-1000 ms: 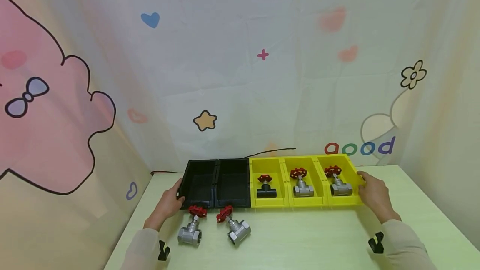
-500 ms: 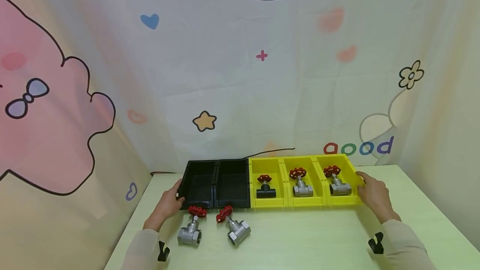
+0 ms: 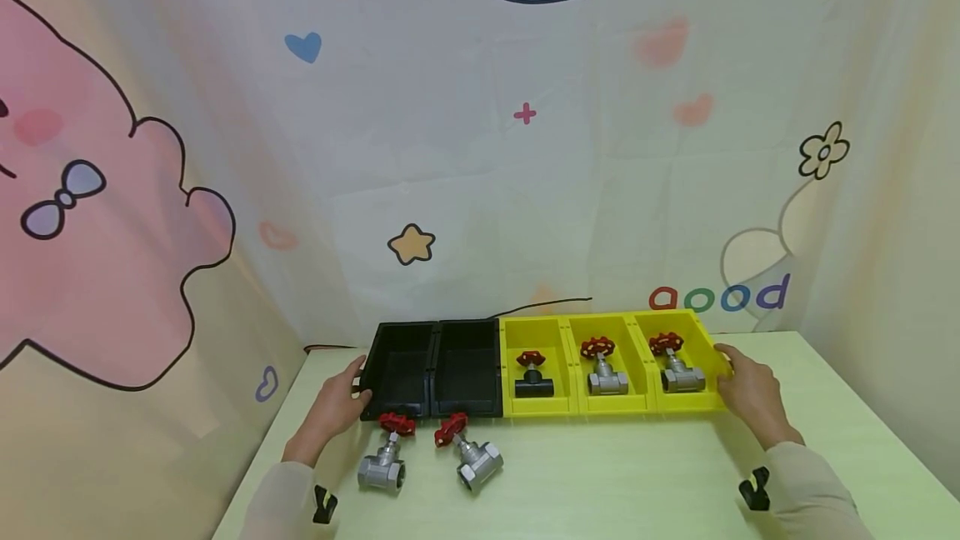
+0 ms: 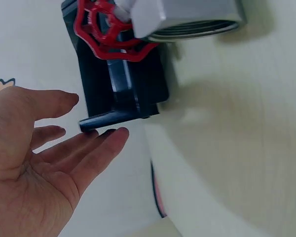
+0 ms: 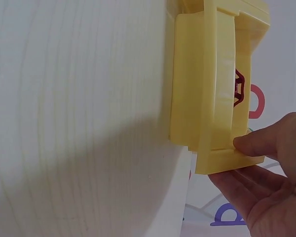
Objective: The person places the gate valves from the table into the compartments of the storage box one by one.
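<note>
Presumably light and stiff, the bin row point(image 3: 540, 407) is best held at its ends: left hand point(image 3: 331, 408), fingers extended, touching nine o'clock; right hand point(image 3: 753, 394) pinching three o'clock's yellow rim point(image 5: 224, 162).

The backdrop point(image 3: 465, 173) bears letters point(image 3: 723, 298) — "ood" after a partly hidden red one — and a pink plus point(image 3: 525, 113).

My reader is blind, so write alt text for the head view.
A left hand touches the outer of two black bins, and a right hand grips the outer of three yellow bins in the same row. Each yellow bin holds a red-wheeled valve; two more valves lie on the pale table in front of the black bins.
</note>
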A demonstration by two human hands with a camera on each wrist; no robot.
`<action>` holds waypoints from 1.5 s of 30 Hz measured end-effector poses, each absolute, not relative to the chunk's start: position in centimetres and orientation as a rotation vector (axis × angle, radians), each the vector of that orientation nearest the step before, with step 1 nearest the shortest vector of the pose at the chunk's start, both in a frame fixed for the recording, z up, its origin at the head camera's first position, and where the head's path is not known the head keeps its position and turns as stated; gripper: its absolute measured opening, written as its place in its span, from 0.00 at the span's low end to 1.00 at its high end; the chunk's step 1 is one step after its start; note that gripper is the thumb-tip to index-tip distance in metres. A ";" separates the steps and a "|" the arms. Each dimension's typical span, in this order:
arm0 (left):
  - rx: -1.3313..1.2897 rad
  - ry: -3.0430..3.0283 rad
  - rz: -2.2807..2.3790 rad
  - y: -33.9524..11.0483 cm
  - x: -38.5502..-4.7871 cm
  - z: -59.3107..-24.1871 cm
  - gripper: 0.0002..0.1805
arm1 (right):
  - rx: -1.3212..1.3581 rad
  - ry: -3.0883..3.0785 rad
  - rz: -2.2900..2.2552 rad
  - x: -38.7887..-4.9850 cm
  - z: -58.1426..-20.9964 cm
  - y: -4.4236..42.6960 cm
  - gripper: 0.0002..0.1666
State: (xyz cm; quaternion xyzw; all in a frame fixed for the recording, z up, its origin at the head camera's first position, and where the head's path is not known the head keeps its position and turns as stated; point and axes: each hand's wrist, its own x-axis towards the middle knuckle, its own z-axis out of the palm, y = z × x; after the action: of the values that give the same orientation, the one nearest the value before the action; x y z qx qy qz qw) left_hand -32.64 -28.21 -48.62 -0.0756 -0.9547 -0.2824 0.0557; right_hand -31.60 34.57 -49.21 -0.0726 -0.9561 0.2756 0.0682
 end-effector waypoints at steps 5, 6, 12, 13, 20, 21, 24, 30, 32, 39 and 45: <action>-0.249 -2.870 -0.829 -27.8 -32.2 -47.8 0.36 | -0.221 -2.881 0.819 -31.7 -49.3 34.6 0.34; -0.257 -2.865 -0.819 -27.7 -32.1 -47.6 0.36 | -0.223 -2.883 0.817 -31.7 -49.3 34.6 0.34; -0.281 -2.851 -0.751 -26.5 -31.1 -46.0 0.37 | -0.222 -2.888 0.819 -31.7 -49.3 34.6 0.35; -0.280 -2.852 -0.749 -26.2 -30.9 -45.7 0.37 | -0.218 -2.887 0.817 -31.6 -49.3 34.6 0.35; -0.293 -2.864 -0.731 -24.1 -29.1 -43.8 0.38 | -0.231 -2.892 0.810 -31.7 -49.3 34.6 0.35; -0.305 -2.863 -0.725 -23.8 -28.9 -43.6 0.38 | -0.238 -2.895 0.811 -31.7 -49.3 34.6 0.35; -0.328 -2.858 -0.706 -22.8 -28.2 -43.0 0.38 | -0.251 -2.900 0.810 -31.7 -49.3 34.6 0.35; -0.369 -2.824 -0.604 -21.0 -26.8 -42.1 0.38 | -0.244 -2.904 0.796 -31.7 -49.3 34.6 0.35; -0.386 -2.809 -0.570 -20.4 -26.3 -41.9 0.38 | -0.234 -2.902 0.791 -31.7 -49.2 34.6 0.35; -0.443 -2.781 -0.467 -18.8 -24.9 -41.6 0.38 | -0.188 -2.880 0.773 -31.5 -49.2 34.5 0.33; -0.513 -2.766 -0.396 -17.3 -24.0 -41.8 0.36 | -0.191 -2.880 0.773 -31.5 -49.3 34.6 0.34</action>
State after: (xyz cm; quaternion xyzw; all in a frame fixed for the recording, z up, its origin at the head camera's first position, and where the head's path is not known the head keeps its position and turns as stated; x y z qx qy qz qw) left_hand -23.99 -17.33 -41.75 -0.1784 -0.9627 -0.1379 0.1498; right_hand -31.46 34.57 -49.32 -0.0636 -0.9610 0.2578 0.0767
